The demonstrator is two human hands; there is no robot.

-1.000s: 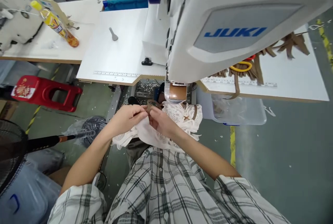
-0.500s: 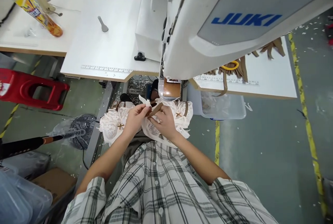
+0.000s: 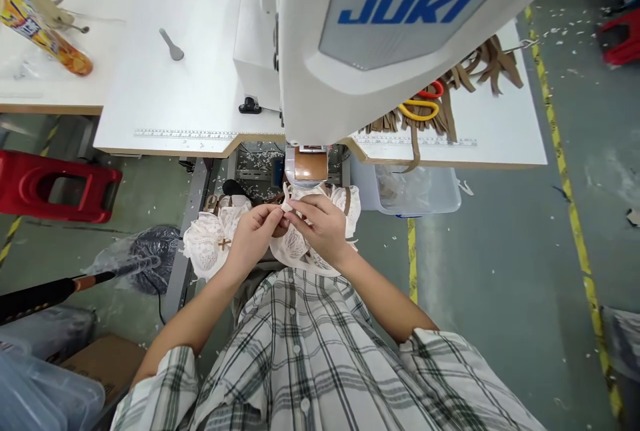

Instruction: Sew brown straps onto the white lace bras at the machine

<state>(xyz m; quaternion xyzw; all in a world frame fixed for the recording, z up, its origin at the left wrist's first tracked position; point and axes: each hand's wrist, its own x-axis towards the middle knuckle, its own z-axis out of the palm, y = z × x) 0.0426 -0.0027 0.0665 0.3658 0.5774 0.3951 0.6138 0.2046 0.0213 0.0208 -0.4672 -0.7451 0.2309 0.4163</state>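
Apparently, the left hand [image 3: 256,234] and the right hand [image 3: 324,225] meet at the fingertips, each grip pinching a small white strip [image 3: 287,205]; around them the white lace garment [image 3: 206,247] spreads toward eight and three o'clock. At twelve o'clock stands the sewing machine [image 3: 310,94]. I judge the step in hand is arranging this strip, so the next move calls for a steady pinch and an untwisted edge
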